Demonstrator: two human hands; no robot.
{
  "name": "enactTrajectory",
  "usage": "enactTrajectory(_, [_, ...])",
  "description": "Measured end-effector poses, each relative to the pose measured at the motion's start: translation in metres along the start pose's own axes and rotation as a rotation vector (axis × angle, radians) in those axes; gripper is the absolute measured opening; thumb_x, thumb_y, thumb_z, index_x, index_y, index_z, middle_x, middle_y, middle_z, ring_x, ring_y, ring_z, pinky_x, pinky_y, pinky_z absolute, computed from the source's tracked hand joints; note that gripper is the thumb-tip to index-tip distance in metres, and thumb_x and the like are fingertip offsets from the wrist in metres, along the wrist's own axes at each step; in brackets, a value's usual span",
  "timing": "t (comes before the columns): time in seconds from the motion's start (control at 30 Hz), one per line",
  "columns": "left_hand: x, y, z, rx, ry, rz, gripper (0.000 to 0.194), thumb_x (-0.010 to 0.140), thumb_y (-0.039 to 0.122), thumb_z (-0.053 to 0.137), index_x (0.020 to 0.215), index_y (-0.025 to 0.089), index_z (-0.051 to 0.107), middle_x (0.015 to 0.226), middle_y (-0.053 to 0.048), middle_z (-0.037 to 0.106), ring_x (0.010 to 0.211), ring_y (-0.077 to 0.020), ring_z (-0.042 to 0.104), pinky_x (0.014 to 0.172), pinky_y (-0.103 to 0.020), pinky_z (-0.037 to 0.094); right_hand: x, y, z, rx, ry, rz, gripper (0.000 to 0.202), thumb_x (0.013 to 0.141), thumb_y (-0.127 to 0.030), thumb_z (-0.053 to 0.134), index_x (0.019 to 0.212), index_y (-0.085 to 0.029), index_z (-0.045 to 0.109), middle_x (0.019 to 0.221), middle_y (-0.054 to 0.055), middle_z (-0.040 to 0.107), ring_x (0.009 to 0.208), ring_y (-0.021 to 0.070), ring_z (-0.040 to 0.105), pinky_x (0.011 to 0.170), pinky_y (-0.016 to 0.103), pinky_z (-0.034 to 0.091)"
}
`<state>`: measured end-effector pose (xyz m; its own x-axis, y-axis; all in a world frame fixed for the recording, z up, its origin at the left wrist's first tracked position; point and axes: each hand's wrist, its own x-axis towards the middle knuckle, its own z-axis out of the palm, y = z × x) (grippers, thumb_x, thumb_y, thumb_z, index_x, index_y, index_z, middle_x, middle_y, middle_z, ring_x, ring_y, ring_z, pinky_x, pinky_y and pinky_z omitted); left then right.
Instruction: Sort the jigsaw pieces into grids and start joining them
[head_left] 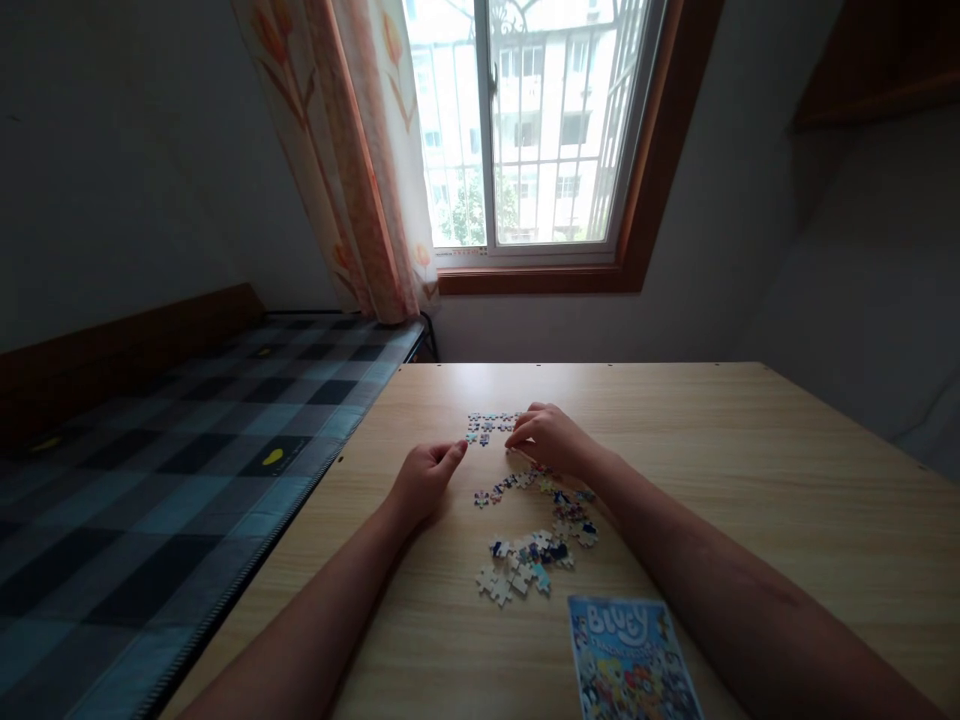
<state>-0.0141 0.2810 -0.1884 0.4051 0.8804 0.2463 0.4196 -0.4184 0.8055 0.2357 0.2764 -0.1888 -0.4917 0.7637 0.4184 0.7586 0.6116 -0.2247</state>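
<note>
Small jigsaw pieces are joined in a partly assembled puzzle point(487, 425) on the wooden table. Just left of its lower edge is my left hand point(429, 482), fingers curled in and thumb pressed along them; whatever it may hold is hidden. My right hand point(551, 440) reaches over the puzzle's right side, its fingertips pinched on what looks like a puzzle piece, mostly covered by the fingers. Nearer to me, loose puzzle pieces point(517, 565) lie in a heap, some face down. A curved line of more loose pieces point(570, 508) runs beneath my right wrist.
A Bluey picture card or box point(630, 655) lies at the front of the table point(750, 450), beside my right forearm. Left of the table stands a bed with a checked cover point(225, 450). Behind are a barred window point(532, 130) and a floral curtain point(352, 150).
</note>
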Motion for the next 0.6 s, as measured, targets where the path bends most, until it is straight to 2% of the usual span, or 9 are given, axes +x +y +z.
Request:
enactTrajectory(0.2, [0.0, 0.001, 0.0, 0.041, -0.015, 0.02, 0.051, 0.087, 0.057, 0.045, 0.055, 0.02, 0.034, 0.057, 0.004, 0.028, 0.057, -0.0114, 0.03, 0.056, -0.027, 0.026, -0.009, -0.005, -0.002, -0.028, -0.036, 0.016, 0.025, 0.085, -0.016, 0.062, 0.093, -0.032, 0.079, 0.094, -0.001, 0.075, 0.087, 0.0175, 0.058, 0.085, 0.032, 0.04])
enactTrajectory(0.37, [-0.002, 0.0, 0.0, 0.076, -0.028, 0.043, 0.051, 0.088, 0.056, 0.045, 0.055, 0.02, 0.032, 0.056, 0.004, 0.027, 0.055, -0.011, 0.03, 0.055, -0.027, 0.024, -0.011, -0.009, -0.008, -0.091, 0.041, 0.107, 0.038, 0.08, -0.009, 0.057, 0.099, -0.033, 0.078, 0.112, 0.001, 0.071, 0.103, 0.022, 0.055, 0.093, 0.039, 0.038])
enactTrajectory(0.5, [-0.002, 0.002, 0.0, 0.078, -0.051, 0.039, 0.049, 0.088, 0.054, 0.045, 0.054, 0.02, 0.034, 0.056, 0.004, 0.027, 0.055, -0.011, 0.031, 0.055, -0.027, 0.024, -0.012, -0.011, -0.008, -0.129, 0.017, 0.118, 0.035, 0.079, -0.011, 0.059, 0.093, -0.036, 0.079, 0.131, -0.002, 0.063, 0.122, 0.0261, 0.049, 0.102, 0.046, 0.034])
enactTrajectory(0.6, [-0.002, 0.003, 0.0, 0.077, -0.067, 0.03, 0.049, 0.088, 0.054, 0.044, 0.055, 0.019, 0.038, 0.057, 0.004, 0.028, 0.056, -0.0113, 0.032, 0.056, -0.027, 0.024, -0.012, -0.014, -0.004, -0.163, -0.009, 0.133, 0.033, 0.082, -0.015, 0.06, 0.099, -0.037, 0.078, 0.142, -0.001, 0.054, 0.134, 0.0291, 0.042, 0.106, 0.05, 0.03])
